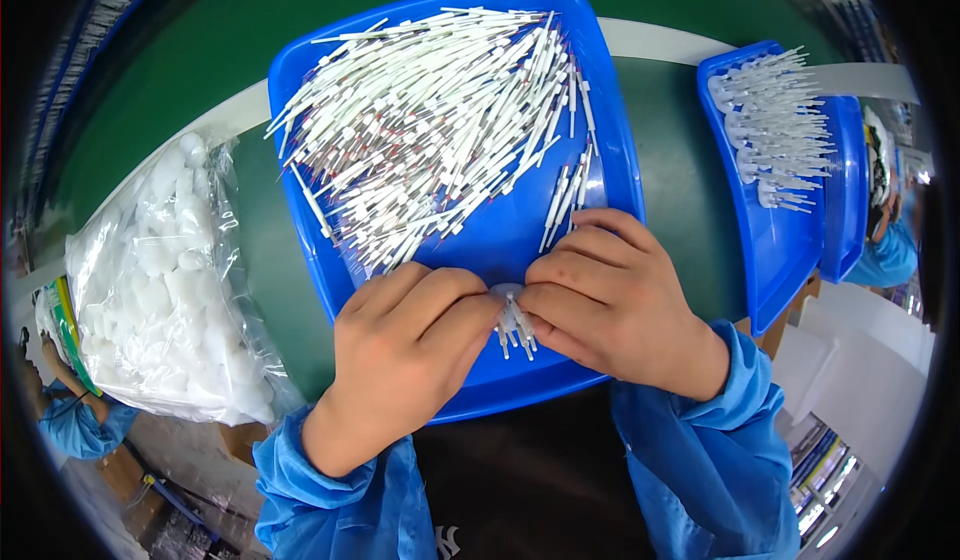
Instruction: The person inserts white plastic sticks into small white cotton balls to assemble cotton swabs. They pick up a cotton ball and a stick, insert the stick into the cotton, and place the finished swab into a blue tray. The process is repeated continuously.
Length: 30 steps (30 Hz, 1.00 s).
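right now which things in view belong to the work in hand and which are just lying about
Seemingly part of the work:
pronged white piece, between left hand and right hand
white sticks in the large blue tray
similar-looking pieces in the smaller blue tray
bag of white pieces, probably

Apparently lying about:
white panels, lower right
green-and-yellow item, far left

The small piece [512, 322] is whitish and see-through. It has a round top and a few thin legs that point to the near rim of the blue tray [530, 396]. The legs spread a little apart, and their ends stick out. The piece is pinched between the left grip [405, 345] and the right grip [625, 305], over the tray. The grips hide both its sides.
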Each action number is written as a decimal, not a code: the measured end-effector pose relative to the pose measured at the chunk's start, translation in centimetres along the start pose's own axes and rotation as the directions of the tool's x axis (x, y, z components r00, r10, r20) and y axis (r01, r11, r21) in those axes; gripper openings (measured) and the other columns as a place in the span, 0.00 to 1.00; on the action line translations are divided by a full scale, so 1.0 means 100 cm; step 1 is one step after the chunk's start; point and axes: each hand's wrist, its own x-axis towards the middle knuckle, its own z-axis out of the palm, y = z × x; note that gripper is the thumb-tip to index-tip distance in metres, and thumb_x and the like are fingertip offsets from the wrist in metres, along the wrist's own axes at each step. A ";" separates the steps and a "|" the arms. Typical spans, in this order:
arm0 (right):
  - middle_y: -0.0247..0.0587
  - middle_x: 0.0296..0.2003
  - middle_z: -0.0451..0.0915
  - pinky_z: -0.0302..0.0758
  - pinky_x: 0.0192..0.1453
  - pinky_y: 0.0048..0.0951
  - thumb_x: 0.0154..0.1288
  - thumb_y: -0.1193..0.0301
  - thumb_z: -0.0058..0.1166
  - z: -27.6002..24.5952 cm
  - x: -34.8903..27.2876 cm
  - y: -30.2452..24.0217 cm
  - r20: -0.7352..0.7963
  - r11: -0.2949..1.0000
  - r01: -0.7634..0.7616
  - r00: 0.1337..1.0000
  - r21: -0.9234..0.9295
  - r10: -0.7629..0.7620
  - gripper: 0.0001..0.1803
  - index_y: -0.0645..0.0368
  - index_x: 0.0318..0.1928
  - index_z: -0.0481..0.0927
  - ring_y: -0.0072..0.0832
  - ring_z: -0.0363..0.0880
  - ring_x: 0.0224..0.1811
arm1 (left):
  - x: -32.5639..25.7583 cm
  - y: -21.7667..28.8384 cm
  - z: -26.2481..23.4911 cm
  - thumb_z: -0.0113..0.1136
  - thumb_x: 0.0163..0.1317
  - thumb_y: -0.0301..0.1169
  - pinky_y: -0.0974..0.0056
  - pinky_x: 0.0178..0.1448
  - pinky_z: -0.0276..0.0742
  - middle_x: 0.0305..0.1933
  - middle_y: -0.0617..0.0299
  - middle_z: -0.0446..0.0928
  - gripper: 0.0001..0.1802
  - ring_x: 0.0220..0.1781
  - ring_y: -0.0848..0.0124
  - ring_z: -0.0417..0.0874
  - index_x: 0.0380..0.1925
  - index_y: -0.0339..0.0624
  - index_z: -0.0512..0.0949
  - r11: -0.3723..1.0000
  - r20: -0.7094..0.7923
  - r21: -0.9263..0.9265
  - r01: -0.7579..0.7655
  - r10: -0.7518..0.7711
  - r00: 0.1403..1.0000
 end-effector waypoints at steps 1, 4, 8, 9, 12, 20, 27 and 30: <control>0.31 0.45 0.85 0.78 0.67 0.44 0.54 0.67 0.74 0.000 0.000 -0.003 0.004 1.000 -0.018 1.000 -0.004 0.018 0.13 0.51 0.41 0.88 0.34 0.84 0.50 | 0.000 0.000 -0.001 0.77 0.51 0.23 0.58 0.41 0.82 0.40 0.63 0.87 0.11 0.37 0.60 0.87 0.37 0.43 0.90 1.000 0.002 -0.002 0.004 -0.004 1.000; 0.31 0.45 0.86 0.78 0.67 0.43 0.54 0.68 0.74 -0.012 0.005 0.002 0.060 0.997 -0.025 0.998 0.075 0.021 0.13 0.51 0.42 0.89 0.33 0.84 0.50 | 0.001 -0.004 -0.006 0.77 0.51 0.23 0.58 0.41 0.82 0.40 0.62 0.88 0.11 0.37 0.60 0.87 0.37 0.42 0.91 1.000 -0.011 0.003 0.000 0.000 1.000; 0.30 0.46 0.86 0.78 0.67 0.43 0.54 0.68 0.75 -0.014 0.004 0.010 0.009 0.992 -0.076 0.997 0.102 0.076 0.15 0.50 0.43 0.89 0.33 0.84 0.50 | 0.005 -0.016 -0.008 0.72 0.55 0.22 0.60 0.40 0.82 0.41 0.64 0.88 0.16 0.35 0.63 0.85 0.45 0.46 0.90 0.997 -0.018 -0.013 -0.081 0.081 0.997; 0.30 0.45 0.86 0.78 0.67 0.43 0.54 0.67 0.75 -0.011 0.005 0.010 0.008 0.996 -0.032 0.999 0.087 0.031 0.15 0.50 0.43 0.89 0.33 0.84 0.50 | 0.004 -0.015 -0.006 0.71 0.55 0.21 0.59 0.41 0.83 0.42 0.63 0.88 0.17 0.36 0.62 0.86 0.46 0.45 0.90 0.998 -0.025 -0.039 -0.047 0.046 0.999; 0.30 0.44 0.86 0.78 0.67 0.43 0.53 0.67 0.75 -0.002 0.008 0.008 0.002 0.998 0.050 0.999 0.047 -0.050 0.15 0.50 0.43 0.88 0.33 0.84 0.49 | 0.002 -0.007 -0.006 0.68 0.57 0.17 0.56 0.46 0.85 0.46 0.57 0.90 0.18 0.40 0.57 0.89 0.48 0.43 0.87 0.993 0.002 -0.104 0.059 -0.059 0.998; 0.30 0.42 0.84 0.79 0.66 0.42 0.54 0.67 0.75 -0.001 0.009 0.005 -0.002 0.998 0.038 0.999 0.045 -0.038 0.13 0.51 0.40 0.87 0.33 0.84 0.48 | 0.000 -0.005 -0.010 0.74 0.54 0.20 0.57 0.46 0.83 0.45 0.60 0.90 0.14 0.40 0.58 0.88 0.42 0.43 0.88 0.993 0.036 -0.111 0.042 -0.038 0.999; 0.31 0.42 0.84 0.79 0.66 0.42 0.55 0.69 0.74 0.004 0.007 -0.002 -0.017 1.000 0.007 1.000 0.019 -0.007 0.12 0.52 0.40 0.87 0.34 0.83 0.48 | -0.006 -0.011 -0.005 0.76 0.52 0.27 0.59 0.42 0.81 0.44 0.69 0.87 0.11 0.38 0.65 0.84 0.37 0.48 0.88 0.997 0.001 0.053 -0.061 0.061 0.998; 0.31 0.42 0.84 0.78 0.67 0.43 0.55 0.68 0.73 0.006 0.005 -0.004 -0.016 1.000 0.004 1.000 -0.006 -0.004 0.12 0.51 0.40 0.87 0.33 0.84 0.47 | 0.000 -0.004 -0.006 0.76 0.51 0.23 0.57 0.43 0.83 0.43 0.63 0.89 0.09 0.38 0.60 0.86 0.34 0.43 0.89 0.997 0.013 0.055 -0.058 0.057 0.998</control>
